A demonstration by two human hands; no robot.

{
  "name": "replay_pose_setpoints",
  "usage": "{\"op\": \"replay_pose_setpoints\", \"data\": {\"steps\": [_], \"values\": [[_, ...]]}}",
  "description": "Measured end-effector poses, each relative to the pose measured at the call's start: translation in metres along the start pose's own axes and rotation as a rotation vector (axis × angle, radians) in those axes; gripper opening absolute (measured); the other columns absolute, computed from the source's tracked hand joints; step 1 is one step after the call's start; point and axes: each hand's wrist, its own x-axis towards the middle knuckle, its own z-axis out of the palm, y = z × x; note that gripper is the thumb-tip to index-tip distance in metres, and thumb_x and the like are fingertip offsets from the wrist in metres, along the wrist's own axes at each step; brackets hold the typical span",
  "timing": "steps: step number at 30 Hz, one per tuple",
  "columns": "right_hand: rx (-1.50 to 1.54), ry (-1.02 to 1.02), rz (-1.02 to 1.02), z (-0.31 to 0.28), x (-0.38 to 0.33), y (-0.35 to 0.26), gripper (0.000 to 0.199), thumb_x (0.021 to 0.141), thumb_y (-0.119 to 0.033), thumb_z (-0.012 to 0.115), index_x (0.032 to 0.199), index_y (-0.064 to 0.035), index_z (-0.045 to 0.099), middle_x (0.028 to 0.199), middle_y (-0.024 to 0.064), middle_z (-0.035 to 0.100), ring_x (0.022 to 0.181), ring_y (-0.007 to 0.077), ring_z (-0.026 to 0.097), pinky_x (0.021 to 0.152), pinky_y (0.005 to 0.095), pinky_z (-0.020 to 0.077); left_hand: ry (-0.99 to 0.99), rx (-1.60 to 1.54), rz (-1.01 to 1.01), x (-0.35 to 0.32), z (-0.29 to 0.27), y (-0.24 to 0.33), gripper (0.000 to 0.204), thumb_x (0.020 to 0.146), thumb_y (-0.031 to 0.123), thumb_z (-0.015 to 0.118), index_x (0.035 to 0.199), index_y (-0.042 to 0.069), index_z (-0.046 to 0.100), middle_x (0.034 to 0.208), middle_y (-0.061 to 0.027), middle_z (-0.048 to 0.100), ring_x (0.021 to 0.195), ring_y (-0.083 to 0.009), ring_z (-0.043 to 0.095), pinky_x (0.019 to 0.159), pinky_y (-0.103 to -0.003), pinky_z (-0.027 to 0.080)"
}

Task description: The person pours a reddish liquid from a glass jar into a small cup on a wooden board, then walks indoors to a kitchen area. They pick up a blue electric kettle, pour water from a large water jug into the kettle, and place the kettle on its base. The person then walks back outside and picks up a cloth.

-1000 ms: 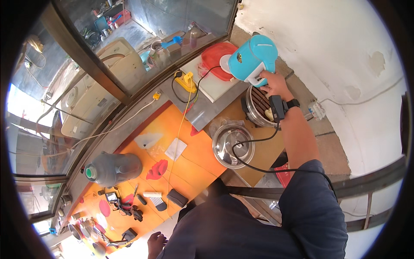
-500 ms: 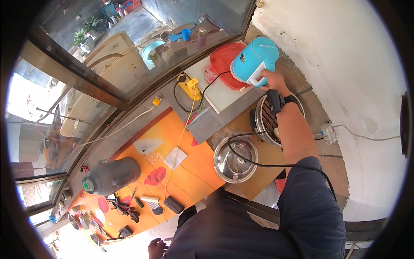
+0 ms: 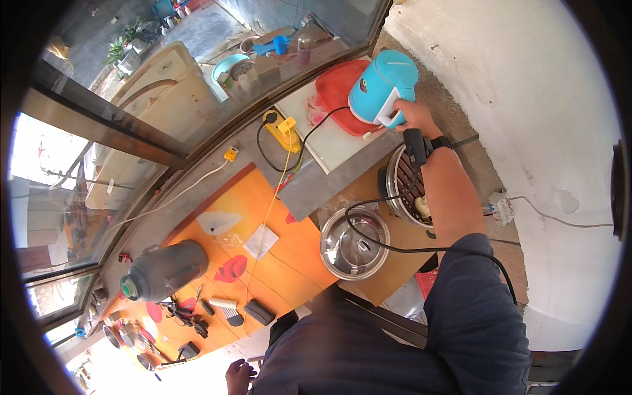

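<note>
My right hand (image 3: 416, 117) is closed around the handle of a blue electric kettle (image 3: 378, 84). The kettle is over a red plastic tray (image 3: 334, 92) on a white board with a red pattern (image 3: 322, 141). Below my right wrist is a round steel pot (image 3: 397, 197), partly hidden by my forearm; brown strips and a pale lump show inside. Left of the pot lies a shiny round lid (image 3: 343, 253) with a knob. My left hand (image 3: 238, 376) hangs at the lower edge, away from the table, its fingers loosely apart and holding nothing.
A black cable (image 3: 431, 250) loops over the lid and across my right arm. A yellow power strip (image 3: 282, 135) sits beside the board. On the orange tablecloth stand a grey thermos flask (image 3: 171, 268), a brush (image 3: 228, 311) and a black case (image 3: 260, 312). A wall (image 3: 526, 118) bounds the right.
The whole view has shifted slightly, so things appear a little further left. My right hand keeps its hold on the kettle, and my left hand looks much the same.
</note>
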Motion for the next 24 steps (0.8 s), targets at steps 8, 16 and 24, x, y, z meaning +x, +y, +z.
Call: {"op": "replay_pose_setpoints", "data": {"steps": [8,16,24], "values": [[0.755,0.067,0.747,-0.008,0.019,-0.028,0.051,0.073,-0.026,0.08,0.115,-0.0013,0.064,0.102,0.0142,0.07,0.09,0.0278,0.071,0.071,0.0444,0.0577,-0.004,-0.035,0.001,0.007,0.005,-0.024,0.042,0.093,0.022,0.068,0.122,-0.008,0.065,0.095,-0.0173,0.075,0.086,-0.019,0.072,0.077,-0.031,0.056],[0.992,0.067,1.054,-0.02,0.015,-0.048,0.08,0.087,-0.055,0.073,0.145,-0.0079,0.046,0.147,0.0162,0.048,0.119,0.0467,0.058,0.097,0.0514,0.0526,-0.003,-0.093,-0.025,0.003,0.012,-0.008,0.042,0.092,0.019,0.066,0.123,-0.009,0.063,0.094,-0.0174,0.075,0.084,-0.0201,0.071,0.076,-0.032,0.056],[1.216,0.187,0.976,-0.014,-0.013,-0.047,0.095,0.088,-0.065,0.066,0.159,-0.0153,0.027,0.162,0.0184,0.024,0.134,0.0563,0.04,0.109,0.0571,0.0414,0.014,-0.1,-0.015,-0.001,0.016,-0.015,0.042,0.093,0.02,0.064,0.123,-0.01,0.063,0.095,-0.0185,0.075,0.086,-0.0215,0.072,0.078,-0.034,0.057]]}}
